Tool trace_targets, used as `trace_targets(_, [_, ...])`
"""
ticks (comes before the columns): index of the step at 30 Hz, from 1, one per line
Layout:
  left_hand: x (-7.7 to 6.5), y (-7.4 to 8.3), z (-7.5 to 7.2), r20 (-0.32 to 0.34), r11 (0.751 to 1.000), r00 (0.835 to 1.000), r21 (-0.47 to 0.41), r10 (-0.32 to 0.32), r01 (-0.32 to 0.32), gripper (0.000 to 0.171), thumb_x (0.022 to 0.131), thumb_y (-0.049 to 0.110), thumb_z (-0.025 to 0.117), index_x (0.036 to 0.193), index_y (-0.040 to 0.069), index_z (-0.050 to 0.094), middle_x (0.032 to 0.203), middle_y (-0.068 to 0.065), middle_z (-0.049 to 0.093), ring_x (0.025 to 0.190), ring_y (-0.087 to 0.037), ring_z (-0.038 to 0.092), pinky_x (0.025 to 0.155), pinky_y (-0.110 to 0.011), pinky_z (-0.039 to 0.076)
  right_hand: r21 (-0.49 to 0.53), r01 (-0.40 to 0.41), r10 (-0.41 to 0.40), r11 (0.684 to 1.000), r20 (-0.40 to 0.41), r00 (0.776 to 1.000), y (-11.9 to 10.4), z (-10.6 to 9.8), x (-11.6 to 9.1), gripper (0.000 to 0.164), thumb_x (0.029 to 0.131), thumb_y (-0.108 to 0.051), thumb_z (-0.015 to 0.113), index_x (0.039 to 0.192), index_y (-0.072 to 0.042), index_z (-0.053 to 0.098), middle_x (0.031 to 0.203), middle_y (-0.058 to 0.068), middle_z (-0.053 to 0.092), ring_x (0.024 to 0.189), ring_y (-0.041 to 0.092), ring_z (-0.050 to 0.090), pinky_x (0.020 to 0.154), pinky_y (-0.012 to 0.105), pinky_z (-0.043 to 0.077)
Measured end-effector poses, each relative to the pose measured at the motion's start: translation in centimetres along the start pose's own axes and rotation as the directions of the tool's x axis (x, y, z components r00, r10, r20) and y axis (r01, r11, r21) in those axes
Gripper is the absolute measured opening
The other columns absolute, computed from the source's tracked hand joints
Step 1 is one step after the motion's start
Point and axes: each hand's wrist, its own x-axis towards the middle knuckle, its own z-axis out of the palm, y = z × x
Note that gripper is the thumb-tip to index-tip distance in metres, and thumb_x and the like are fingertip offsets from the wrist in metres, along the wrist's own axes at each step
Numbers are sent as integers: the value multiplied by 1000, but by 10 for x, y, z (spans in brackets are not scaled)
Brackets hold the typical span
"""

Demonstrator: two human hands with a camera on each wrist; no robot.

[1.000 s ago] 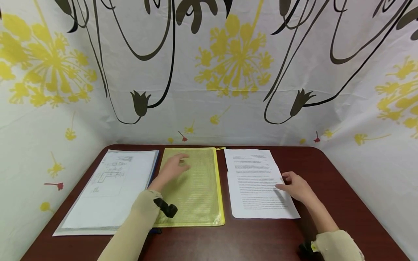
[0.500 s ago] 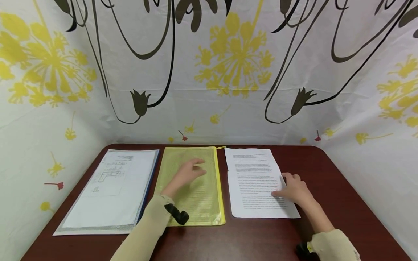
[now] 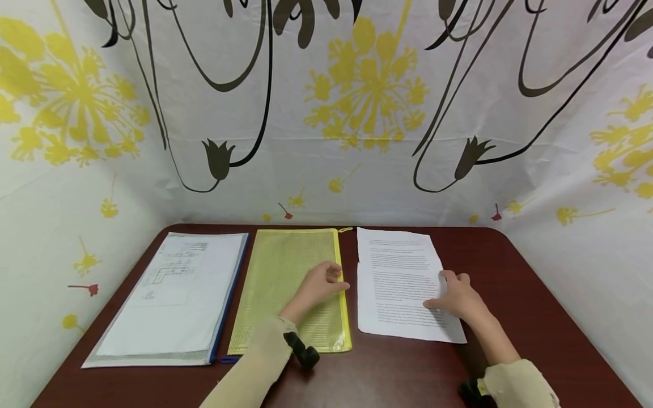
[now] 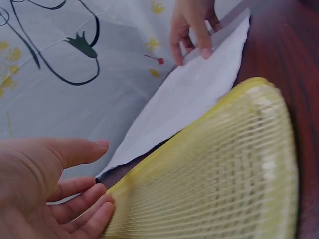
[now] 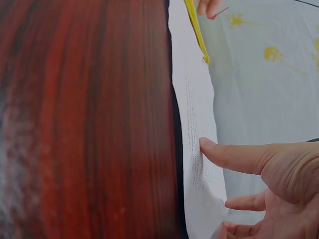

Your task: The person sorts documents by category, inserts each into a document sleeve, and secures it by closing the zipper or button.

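Observation:
In the head view, a printed sheet of paper [image 3: 393, 283] lies right of the middle of the table. My right hand [image 3: 458, 296] pinches its right edge, thumb on the printed face and fingers at the border; the right wrist view shows the thumb [image 5: 232, 157] flat on the text. A yellow mesh zipper pouch [image 3: 280, 266] lies left of the sheet. Over the pouch's right side is my left hand [image 3: 317, 286], fingers loosely bent and holding nothing. In the left wrist view its fingertips come right at the pouch's yellow edge, with the thumb apart.
At the left of the dark red-brown table [image 3: 408, 374] lies a clear mesh pouch with a blue edge [image 3: 224, 317], bearing a white sheet with a line drawing [image 3: 168, 294]. A patterned white cloth [image 3: 306, 187] stands around the table's back and sides.
My left hand has moved right across the yellow pouch, from its upper left to its right edge. The printed sheet has shifted slightly right and turned a little; my right hand stays at its edge.

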Motion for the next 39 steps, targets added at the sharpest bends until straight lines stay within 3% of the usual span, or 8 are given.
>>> trace_targets(3, [-2, 2, 10, -58, 999, 998, 52, -9, 12, 44, 83, 23, 82, 117, 5, 62, 114, -8, 66, 103, -23, 63, 89, -38, 56, 18, 16, -16, 1000, -18, 1000, 1, 0, 0, 101, 78, -31, 84, 144, 17, 24, 132, 44, 36, 108, 51, 53, 87, 59, 50])
trace_targets(7, [-4, 8, 19, -100, 982, 995, 190, 31, -12, 46, 79, 24, 85, 112, 3, 59, 105, -8, 61, 93, -19, 58, 81, -34, 53, 52, 8, -6, 999, -29, 1000, 5, -2, 1, 96, 80, -23, 82, 141, 20, 22, 129, 44, 46, 108, 49, 55, 89, 58, 49])
trace_targets(12, [-7, 15, 22, -122, 953, 991, 303, 54, -15, 40, 80, 17, 82, 108, 4, 57, 101, -7, 57, 88, -18, 54, 76, -31, 50, 69, 1, 0, 998, -3, 1000, 9, -4, 2, 89, 86, -19, 75, 143, 20, 19, 134, 46, 43, 115, 53, 52, 92, 58, 48])
trace_targets(19, [-9, 10, 17, -102, 988, 995, 155, 2, 14, 34, 81, 7, 76, 111, 5, 60, 103, -4, 62, 92, -17, 59, 82, -32, 55, 136, 50, -49, 989, -12, 999, 21, -7, 3, 63, 95, -14, 61, 140, 19, 33, 128, 42, 52, 110, 47, 58, 85, 52, 53])
trace_targets(25, [-9, 3, 11, -103, 990, 995, 139, 0, 14, 28, 82, 7, 75, 107, 7, 61, 99, -4, 68, 88, -17, 62, 75, -31, 55, 216, 122, -111, 969, -65, 992, 26, -12, -1, 47, 98, -11, 57, 135, 16, 45, 120, 38, 59, 96, 37, 65, 76, 40, 55])
trace_targets(31, [-11, 1, 4, -118, 999, 993, 32, -30, 34, 25, 82, 2, 70, 106, 5, 63, 99, -7, 69, 90, -19, 64, 77, -31, 57, 458, 135, -128, 879, -45, 991, 29, -21, -11, 47, 103, -14, 52, 139, 15, 43, 99, 17, 68, 71, 12, 65, 61, 27, 55])
trace_targets(35, [-12, 0, -1, -118, 999, 992, -33, -45, 41, 25, 84, 1, 69, 108, 3, 64, 102, -10, 70, 93, -21, 65, 83, -34, 58, 553, 101, -127, 827, 9, 992, 32, -29, -18, 54, 104, -21, 52, 144, 12, 38, 93, 0, 70, 69, 10, 68, 60, 29, 58])
trace_targets(39, [-12, -1, -6, -113, 991, 991, -124, -68, 53, 24, 86, 2, 68, 110, 1, 64, 106, -13, 70, 98, -22, 65, 86, -34, 57, 588, 81, -133, 805, 46, 990, 34, -36, -22, 57, 104, -24, 51, 145, 12, 35, 87, -11, 70, 69, 10, 69, 60, 29, 58])
